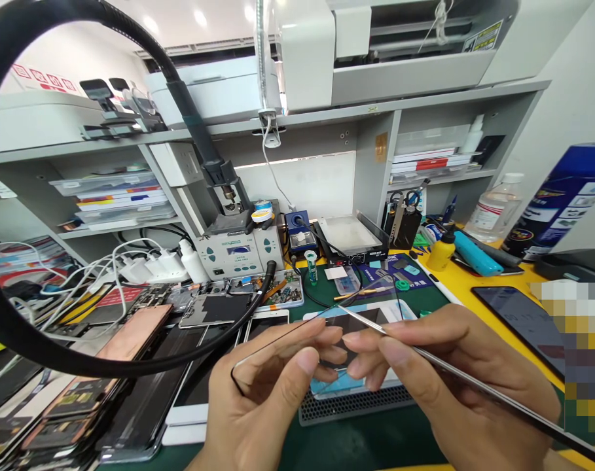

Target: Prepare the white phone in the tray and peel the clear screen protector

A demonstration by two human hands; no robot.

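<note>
My left hand pinches the thin glass panel edge-on while my right hand grips the metal pry tool, its tip barely started along the panel's upper edge.

Workbench topped with a dark green mat, yellow border along its right side. On it: stacked phone screens and back panels at left, a perforated metal grille under the blue-edged phone panel at centre, a dark phone lying flat at right. Further back stand a grey rework station, a small heating plate, a yellow bottle, a clear plastic bottle, and a parts tray.
</note>
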